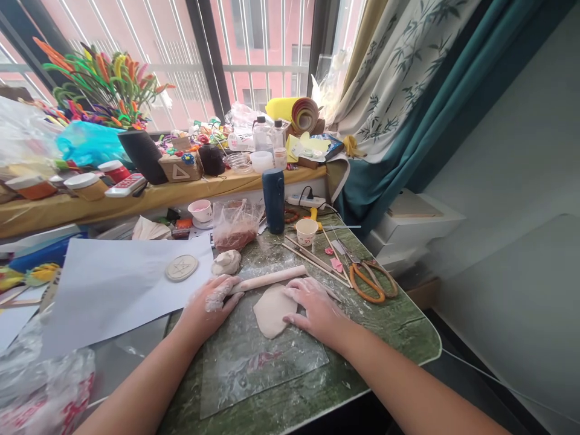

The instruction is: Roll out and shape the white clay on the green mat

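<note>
A flattened slab of pale clay lies on a clear plastic sheet on the green table. A wooden rolling pin rests across the slab's far edge. My left hand, dusted white, lies flat on the pin's left end with fingers stretched out. My right hand lies flat over the pin's right end, its fingers spread and touching the clay. A ball of clay sits just beyond the pin. A round clay disc with a star lies on white paper.
Orange-handled scissors and wooden sticks lie to the right. A blue bottle, a paper cup and a plastic bag of clay stand behind. The cluttered windowsill runs along the back. The table edge curves at right.
</note>
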`<state>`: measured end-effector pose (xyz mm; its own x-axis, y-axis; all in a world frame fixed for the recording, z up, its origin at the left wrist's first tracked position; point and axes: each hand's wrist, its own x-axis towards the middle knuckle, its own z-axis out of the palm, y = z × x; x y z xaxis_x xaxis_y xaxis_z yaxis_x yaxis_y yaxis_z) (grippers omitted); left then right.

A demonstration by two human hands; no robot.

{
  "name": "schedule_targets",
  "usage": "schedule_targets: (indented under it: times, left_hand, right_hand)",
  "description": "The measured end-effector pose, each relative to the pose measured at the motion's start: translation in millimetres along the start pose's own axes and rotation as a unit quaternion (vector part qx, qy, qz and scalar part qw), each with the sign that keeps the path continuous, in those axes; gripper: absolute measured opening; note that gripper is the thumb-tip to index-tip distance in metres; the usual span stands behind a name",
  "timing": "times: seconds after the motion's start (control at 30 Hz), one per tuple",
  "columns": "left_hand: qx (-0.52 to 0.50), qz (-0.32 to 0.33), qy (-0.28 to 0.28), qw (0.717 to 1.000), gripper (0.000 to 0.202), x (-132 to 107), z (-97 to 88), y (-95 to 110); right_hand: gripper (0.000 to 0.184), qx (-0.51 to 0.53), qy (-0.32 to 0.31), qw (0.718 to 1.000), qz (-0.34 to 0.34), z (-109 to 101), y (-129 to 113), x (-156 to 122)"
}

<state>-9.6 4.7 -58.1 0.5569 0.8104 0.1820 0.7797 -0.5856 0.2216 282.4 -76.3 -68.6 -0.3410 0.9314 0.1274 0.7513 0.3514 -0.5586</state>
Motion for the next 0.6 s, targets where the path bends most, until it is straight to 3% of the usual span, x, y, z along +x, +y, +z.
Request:
schedule_targets:
  times: [0.2,0.3,0.5,0.6]
  left_hand:
    - [-0.005,0.004,0.007,1.0,0.03,-1.0,-1.3,0.5]
    - [0.0,0.0,0.006,1.0,0.03,-2.0,-1.6,0.0]
    - [-0.009,-0.003,0.013,1.0,0.031,-1.1,0.4,0.6]
    - [-0.01,-0.006,0.028,1.0,0.031,-0.8,1.9,1.2]
  right_hand:
    - [0.066,-0.015,-0.003,0.997,0.076,3.8,-8.6,2.0]
    - [0.067,-0.034,-0.044,0.996,0.076,2.9,-14.9,2.7]
    - [0.079,-0.053,-0.062,0.993,0.088,4.4,-21.3,3.1]
    - [0.075,-0.07,-0.059,0.993,0.071,7.4,-23.1,2.2]
